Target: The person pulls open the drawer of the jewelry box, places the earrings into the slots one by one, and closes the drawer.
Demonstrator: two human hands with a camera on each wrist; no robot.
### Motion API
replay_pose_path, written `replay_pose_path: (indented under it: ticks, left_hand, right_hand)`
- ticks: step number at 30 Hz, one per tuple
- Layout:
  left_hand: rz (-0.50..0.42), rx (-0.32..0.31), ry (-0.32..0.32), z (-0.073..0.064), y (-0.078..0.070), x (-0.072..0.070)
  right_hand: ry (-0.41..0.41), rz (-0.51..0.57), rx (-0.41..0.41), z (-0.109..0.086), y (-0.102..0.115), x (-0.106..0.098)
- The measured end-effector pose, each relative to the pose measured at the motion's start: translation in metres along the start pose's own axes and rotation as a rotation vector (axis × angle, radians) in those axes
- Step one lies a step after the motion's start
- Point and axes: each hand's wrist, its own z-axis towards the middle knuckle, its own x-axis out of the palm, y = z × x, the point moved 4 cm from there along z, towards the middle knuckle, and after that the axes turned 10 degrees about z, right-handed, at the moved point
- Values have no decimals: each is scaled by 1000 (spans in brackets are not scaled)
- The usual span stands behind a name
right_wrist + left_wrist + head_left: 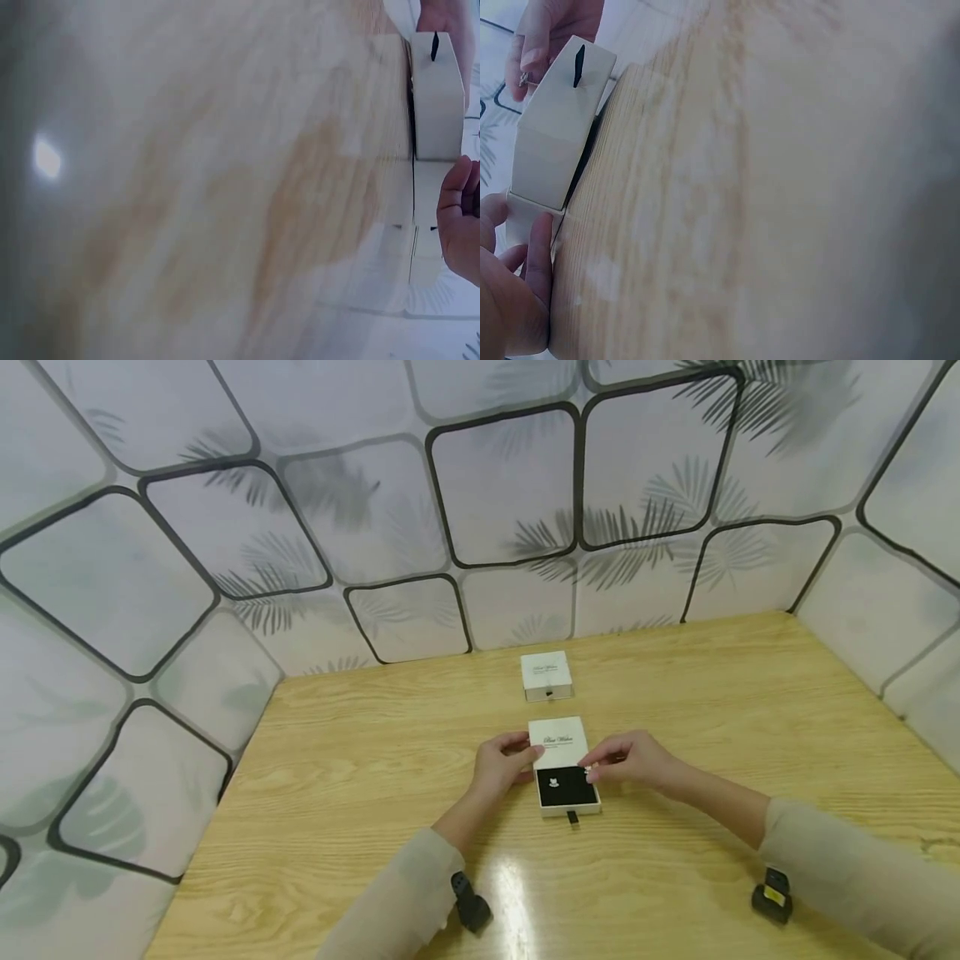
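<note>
A white jewelry box (557, 732) with printed script lies on the table, its drawer (570, 810) slid out toward me. The drawer has a black insert (573, 792) and a black pull ribbon (573, 817). On the insert's left side sits a small silvery earring (553, 782). My left hand (497, 767) grips the box's left side, thumb on top of the sleeve and fingers at its side. Over the drawer's right edge, my right hand (633, 758) pinches another small silvery earring (526, 79) between thumb and fingertips.
A second white box (547, 675), closed and with similar script, stands just behind the first. The wooden table (360, 760) meets a patterned cloth backdrop (510, 485) at the back and sides. Black wrist cameras (471, 903) hang at both sleeves.
</note>
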Motion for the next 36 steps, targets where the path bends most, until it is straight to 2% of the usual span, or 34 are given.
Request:
replay_pose_path:
  ticks: [6, 13, 16, 18, 25, 27, 31, 36]
  left_hand:
    - [-14, 8, 10, -1, -2, 0]
    - [-1, 7, 23, -20, -27, -3]
    - [-6, 6, 23, -23, -31, -4]
    - [-7, 10, 22, -22, -30, -4]
    - [-16, -7, 11, -2, -7, 0]
    - [-9, -8, 3, 0, -4, 0]
    - [1, -16, -10, 2, -3, 1]
    - [-2, -9, -6, 0, -9, 0]
  right_hand:
    - [-78, -40, 42, 0, -1, 7]
    - [-110, -31, 150, 1, -6, 11]
    - [-104, -30, 161, 1, -7, 12]
    - [-94, -39, 155, 2, -6, 14]
    - [-86, -79, 166, 4, -3, 17]
    - [-77, -96, 157, 6, -3, 18]
    - [-64, -131, 144, 8, -3, 18]
    - [-63, -109, 135, 9, -2, 18]
